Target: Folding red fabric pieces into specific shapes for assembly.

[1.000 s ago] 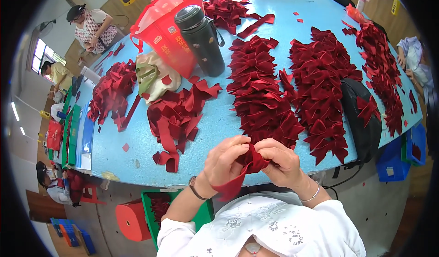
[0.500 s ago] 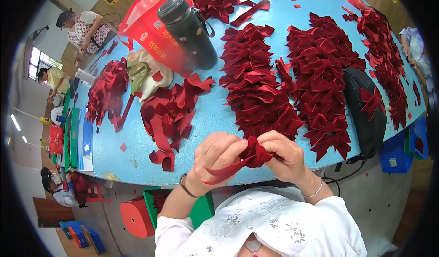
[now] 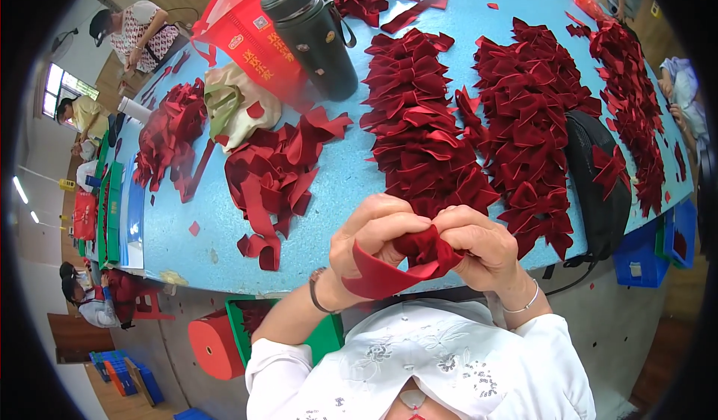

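Between my two hands, just above the table's near edge, is a dark red velvet ribbon (image 3: 389,276) folded into a partly formed bow. My left hand (image 3: 374,237) pinches its upper left part, and a wide band curves below those fingers. My right hand (image 3: 482,246) grips the gathered right side with thumb and fingers. Some folds are hidden behind the fingers. Right beyond my hands lies a long row of finished red bows (image 3: 422,121). Loose strips of red ribbon (image 3: 273,173) lie in a heap to the left.
A dark thermos (image 3: 314,42) stands before a red bag (image 3: 247,31). More bows (image 3: 527,121) lie to the right beside a black bag (image 3: 594,181). Below the table edge are a green crate (image 3: 321,341) and a red roll (image 3: 215,345). Other people work at the left and right.
Both hands have shifted slightly right with the ribbon. The tail that hung to the left is now a wide curved band below my left fingers.
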The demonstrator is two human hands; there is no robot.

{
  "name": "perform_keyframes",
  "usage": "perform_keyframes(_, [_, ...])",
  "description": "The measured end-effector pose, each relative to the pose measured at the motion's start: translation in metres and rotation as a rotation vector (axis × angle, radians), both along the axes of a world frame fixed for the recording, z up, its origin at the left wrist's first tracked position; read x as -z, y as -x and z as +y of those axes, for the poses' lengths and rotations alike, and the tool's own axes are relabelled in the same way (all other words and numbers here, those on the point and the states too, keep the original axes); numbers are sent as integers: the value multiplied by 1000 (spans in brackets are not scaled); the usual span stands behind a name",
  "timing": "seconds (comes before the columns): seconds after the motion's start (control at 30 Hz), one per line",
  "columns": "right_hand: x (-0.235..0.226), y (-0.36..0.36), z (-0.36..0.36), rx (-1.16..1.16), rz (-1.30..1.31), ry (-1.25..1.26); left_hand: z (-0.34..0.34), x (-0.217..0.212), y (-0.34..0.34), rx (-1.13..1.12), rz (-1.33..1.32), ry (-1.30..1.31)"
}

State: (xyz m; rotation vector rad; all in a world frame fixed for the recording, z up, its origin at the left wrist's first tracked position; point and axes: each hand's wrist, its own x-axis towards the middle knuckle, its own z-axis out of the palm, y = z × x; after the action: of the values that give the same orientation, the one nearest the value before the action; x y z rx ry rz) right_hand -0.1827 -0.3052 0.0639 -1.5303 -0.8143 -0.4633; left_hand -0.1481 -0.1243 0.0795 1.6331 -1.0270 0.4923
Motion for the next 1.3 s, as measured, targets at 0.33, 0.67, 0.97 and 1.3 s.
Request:
perform_keyframes(0.33, [2,4,5,158,34,-9,-11,10,7,24,210,279])
perform_keyframes(0.67, [3,5,-6,6,102,-38,12,-15,1,126,-42,-172])
perform_keyframes(0.97, [-16,7,-2,-13,-153,21,-1,7,25,172,323,285])
perform_keyframes(1.3, [-6,15,-6,55,-215,121,-9,-5,9,30,-92,80])
